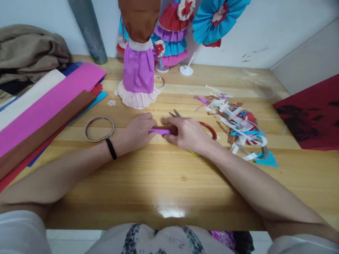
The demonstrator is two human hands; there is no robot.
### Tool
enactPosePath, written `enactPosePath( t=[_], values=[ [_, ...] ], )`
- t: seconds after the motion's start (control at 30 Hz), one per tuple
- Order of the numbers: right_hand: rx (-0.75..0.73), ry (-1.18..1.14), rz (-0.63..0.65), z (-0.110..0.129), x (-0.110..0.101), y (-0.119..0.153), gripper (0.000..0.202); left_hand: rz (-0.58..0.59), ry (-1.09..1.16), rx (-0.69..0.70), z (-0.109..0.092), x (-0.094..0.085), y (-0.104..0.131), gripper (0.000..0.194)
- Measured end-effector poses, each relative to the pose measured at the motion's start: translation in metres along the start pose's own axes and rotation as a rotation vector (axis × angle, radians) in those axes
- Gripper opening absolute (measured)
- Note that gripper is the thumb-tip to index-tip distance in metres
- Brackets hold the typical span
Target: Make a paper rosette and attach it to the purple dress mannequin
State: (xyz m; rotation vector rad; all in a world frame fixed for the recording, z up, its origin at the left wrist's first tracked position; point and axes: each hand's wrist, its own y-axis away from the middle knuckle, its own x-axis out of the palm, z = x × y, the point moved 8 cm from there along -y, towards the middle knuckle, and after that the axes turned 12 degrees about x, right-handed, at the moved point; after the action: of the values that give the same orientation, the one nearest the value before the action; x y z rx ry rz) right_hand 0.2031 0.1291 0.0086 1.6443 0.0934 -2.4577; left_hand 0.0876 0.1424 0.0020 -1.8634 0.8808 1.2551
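Between my two hands a narrow folded strip of purple and brown paper (pixel 161 131) is stretched just above the wooden table. My left hand (pixel 139 132) pinches its left end, and a black band circles that wrist. Closed round the right end is my right hand (pixel 187 132). Scissors (pixel 175 113) lie behind my right hand, their blades showing and the rest hidden. A red ring (pixel 209 130), perhaps a roll of tape or a handle, shows partly beside that hand. A roll of tape (pixel 99 129) lies left of my left hand.
Coloured paper sheets (pixel 36 110) spread across the left side. Behind my hands stands a purple-skirted paper figure (pixel 138 68), near a grey bottle (pixel 90 29), a tiered paper dress (pixel 174 36) and a blue paper fan (pixel 227 11). Paper scraps (pixel 238 119) pile up at the right.
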Motion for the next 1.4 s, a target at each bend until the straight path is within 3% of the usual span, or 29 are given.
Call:
enactPosePath(
  t=[0.47,0.8,1.13,1.4],
  values=[
    [-0.017,-0.038,0.021,0.005,0.002,-0.002,0.025,-0.025,0.011,0.032,0.003,0.001,-0.001,0.019],
    [-0.065,0.201,-0.029,0.018,0.003,0.003,0.027,-0.025,0.063,0.027,0.002,0.0,-0.002,0.017],
    [-0.061,0.195,-0.034,0.016,0.006,0.002,0.028,0.032,0.084,0.023,-0.002,-0.007,-0.002,0.024],
    [-0.052,0.202,-0.034,0.014,0.005,0.002,0.027,0.062,0.07,-0.013,0.0,0.003,-0.003,0.021]
  ],
)
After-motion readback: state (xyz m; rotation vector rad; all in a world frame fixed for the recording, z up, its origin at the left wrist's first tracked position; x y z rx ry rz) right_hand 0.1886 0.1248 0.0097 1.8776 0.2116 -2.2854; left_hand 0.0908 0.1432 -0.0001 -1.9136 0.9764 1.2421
